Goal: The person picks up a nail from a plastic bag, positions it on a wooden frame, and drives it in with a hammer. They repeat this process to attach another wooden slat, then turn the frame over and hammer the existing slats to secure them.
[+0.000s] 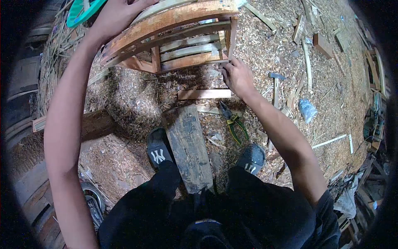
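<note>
Ground [265,50]: strewn with wood shavings. Slatted wooden frame [174,20], one, box-like: at the top of the view, beyond the feet, slats showing within. Left hand [120,17]: laid over its upper left edge (fingers partly cut off, grip cannot be told). Right hand [238,76]: fingers curled against its lower right corner; whether pinching, cannot tell. Green basin [88,16]: mostly out of view, contents unclear. Plastic bag [307,110]: crumpled, contents indistinct. Pliers [234,123]: near a plank [188,149].

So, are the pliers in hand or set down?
Set down: the pliers lie on the ground; left hand and right hand are at the wooden frame.
</note>
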`<state>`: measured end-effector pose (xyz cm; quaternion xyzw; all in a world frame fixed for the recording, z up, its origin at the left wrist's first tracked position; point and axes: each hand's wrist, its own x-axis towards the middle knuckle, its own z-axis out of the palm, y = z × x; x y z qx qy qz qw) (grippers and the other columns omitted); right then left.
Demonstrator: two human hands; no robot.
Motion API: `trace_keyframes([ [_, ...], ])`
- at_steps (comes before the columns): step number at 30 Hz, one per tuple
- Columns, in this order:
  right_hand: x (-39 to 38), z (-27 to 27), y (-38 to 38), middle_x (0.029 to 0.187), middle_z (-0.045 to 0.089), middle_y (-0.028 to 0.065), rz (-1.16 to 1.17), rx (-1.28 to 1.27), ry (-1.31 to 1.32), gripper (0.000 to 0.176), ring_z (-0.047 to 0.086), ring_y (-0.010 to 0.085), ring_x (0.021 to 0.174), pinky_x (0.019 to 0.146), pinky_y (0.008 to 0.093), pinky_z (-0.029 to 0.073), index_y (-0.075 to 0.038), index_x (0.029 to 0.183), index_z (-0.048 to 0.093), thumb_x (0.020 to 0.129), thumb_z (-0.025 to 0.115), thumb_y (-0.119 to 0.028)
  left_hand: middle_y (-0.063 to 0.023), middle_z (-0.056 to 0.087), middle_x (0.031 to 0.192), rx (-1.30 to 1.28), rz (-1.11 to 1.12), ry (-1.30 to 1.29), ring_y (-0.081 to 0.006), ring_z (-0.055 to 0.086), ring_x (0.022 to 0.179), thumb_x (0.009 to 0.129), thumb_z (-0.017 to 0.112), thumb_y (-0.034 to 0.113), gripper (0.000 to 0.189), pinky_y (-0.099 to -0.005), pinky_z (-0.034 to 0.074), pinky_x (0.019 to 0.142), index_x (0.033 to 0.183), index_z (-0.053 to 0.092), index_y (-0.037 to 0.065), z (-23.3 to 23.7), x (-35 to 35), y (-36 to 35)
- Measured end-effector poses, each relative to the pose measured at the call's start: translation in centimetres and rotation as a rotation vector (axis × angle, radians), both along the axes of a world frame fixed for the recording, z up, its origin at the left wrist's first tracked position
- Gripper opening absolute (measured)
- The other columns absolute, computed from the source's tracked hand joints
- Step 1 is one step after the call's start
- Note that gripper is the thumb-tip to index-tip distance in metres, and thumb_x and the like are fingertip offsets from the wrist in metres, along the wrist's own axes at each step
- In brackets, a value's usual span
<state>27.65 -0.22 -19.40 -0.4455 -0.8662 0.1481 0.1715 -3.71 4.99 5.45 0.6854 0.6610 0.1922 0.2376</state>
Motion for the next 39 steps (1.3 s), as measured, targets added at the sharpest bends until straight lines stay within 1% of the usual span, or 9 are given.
trace_keyframes([
  [12, 4.9, 2.6, -4.6, 0.094, 0.069, 0.0163, -0.217, -0.162, 0.510, 0.012, 0.070, 0.0347, 0.089, 0.076, 0.0393, 0.053, -0.001, 0.097, 0.063, 0.094, 0.068, -0.011, 0.0029, 0.063, 0.069, 0.040, -0.060, -0.111, -0.0057, 0.052, 0.064, 0.095, 0.070, 0.028, 0.029, -0.0267, 0.043, 0.061, 0.090, 0.076, 0.001, 1.3, 0.4, 0.3],
  [14, 6.0, 3.4, -5.6, 0.091, 0.070, 0.0126, -0.245, -0.200, 0.446, 0.010, 0.066, 0.0188, 0.084, 0.076, 0.0330, 0.052, 0.000, 0.099, 0.064, 0.096, 0.067, -0.009, 0.0031, 0.063, 0.067, 0.069, -0.080, -0.070, -0.0058, 0.053, 0.063, 0.094, 0.070, 0.027, 0.027, -0.0265, 0.044, 0.063, 0.089, 0.076, 0.001, 2.9, 2.1, -0.1],
  [18, 8.0, 5.9, -7.8, 0.086, 0.069, 0.0107, -0.394, -0.310, 0.386, 0.011, 0.064, 0.0154, 0.077, 0.073, 0.0306, 0.051, 0.000, 0.102, 0.066, 0.096, 0.067, -0.009, -0.0053, 0.071, 0.070, 0.213, -0.385, 0.042, -0.0095, 0.055, 0.058, 0.091, 0.071, 0.029, 0.029, -0.0297, 0.048, 0.062, 0.095, 0.079, 0.001, 5.3, 6.0, -1.0],
  [24, 12.9, 8.2, -10.7, 0.086, 0.068, 0.0057, -0.538, -0.456, 0.514, 0.012, 0.062, 0.0093, 0.076, 0.067, 0.0265, 0.051, 0.001, 0.100, 0.066, 0.099, 0.065, -0.011, -0.0119, 0.075, 0.079, -0.040, -0.317, -0.133, -0.0107, 0.061, 0.066, 0.091, 0.073, 0.034, 0.034, -0.0311, 0.048, 0.061, 0.110, 0.078, 0.007, 4.0, 10.0, -2.0],
  [25, 14.0, 8.2, -11.0, 0.087, 0.070, 0.0084, -0.574, -0.398, 0.489, 0.010, 0.066, 0.0125, 0.074, 0.067, 0.0291, 0.052, 0.001, 0.098, 0.066, 0.097, 0.066, -0.009, 0.0006, 0.063, 0.072, 0.078, -0.472, 0.033, -0.0063, 0.053, 0.069, 0.097, 0.068, 0.038, 0.041, -0.0291, 0.044, 0.061, 0.102, 0.075, -0.003, 2.8, 10.1, -2.0],
  [28, 16.0, 9.7, -12.2, 0.085, 0.071, 0.0093, -0.578, -0.220, 0.539, 0.006, 0.067, 0.0146, 0.073, 0.068, 0.0305, 0.053, 0.000, 0.094, 0.067, 0.095, 0.067, -0.006, 0.0002, 0.059, 0.066, -0.025, -0.388, -0.058, -0.0072, 0.051, 0.065, 0.091, 0.071, 0.046, 0.049, -0.0297, 0.041, 0.058, 0.096, 0.075, -0.003, 0.7, 12.3, -3.4],
  [30, 17.4, 11.0, -13.2, 0.083, 0.067, 0.0037, -0.556, -0.255, 0.534, 0.008, 0.062, 0.0084, 0.078, 0.070, 0.0252, 0.051, 0.001, 0.097, 0.066, 0.098, 0.065, -0.008, -0.0081, 0.065, 0.062, 0.112, -0.456, -0.069, -0.0162, 0.064, 0.060, 0.089, 0.069, 0.054, 0.052, -0.0376, 0.050, 0.059, 0.094, 0.079, 0.004, -1.6, 13.7, -4.3],
  [33, 18.7, 12.1, -13.1, 0.082, 0.068, 0.0039, -0.625, -0.221, 0.608, 0.009, 0.063, 0.0090, 0.075, 0.069, 0.0261, 0.051, 0.001, 0.098, 0.067, 0.096, 0.067, -0.007, -0.0172, 0.074, 0.086, 0.079, -0.483, -0.025, -0.0306, 0.072, 0.082, 0.089, 0.067, 0.056, 0.052, -0.0413, 0.054, 0.079, 0.101, 0.077, 0.006, -1.0, 16.1, -6.6],
  [39, 18.9, 16.3, -10.0, 0.085, 0.072, 0.0055, -0.689, -0.280, 0.911, 0.013, 0.065, 0.0093, 0.072, 0.065, 0.0231, 0.050, 0.000, 0.101, 0.072, 0.092, 0.073, -0.009, -0.0220, 0.073, 0.102, 0.119, -0.524, 0.067, -0.0379, 0.070, 0.097, 0.089, 0.064, 0.059, 0.057, -0.0464, 0.053, 0.087, 0.109, 0.076, 0.008, -1.9, 16.7, -5.8],
])
